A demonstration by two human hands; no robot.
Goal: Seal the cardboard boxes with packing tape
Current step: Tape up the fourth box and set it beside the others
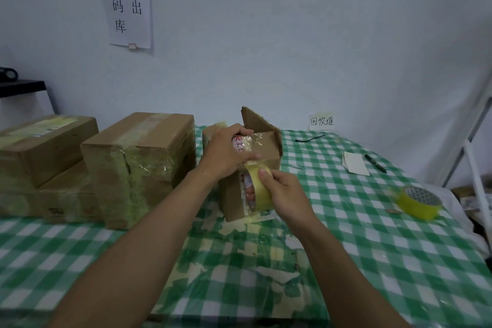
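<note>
Your right hand (287, 194) gripped the yellowish tape roll (263, 194) just below your left hand (226, 153), which pinched its clear tape strip (255, 140) against the brown, open-flapped box (233, 202).

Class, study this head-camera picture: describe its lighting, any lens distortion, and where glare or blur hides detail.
Head view: soft, even, bluish light, faint shadows; the wide lens stretches the forearms and skews the checked tablecloth squares toward the edges; clear tape glints on the small box and the large taped box; the tape roll in the right hand looks fairly sharp.
</note>
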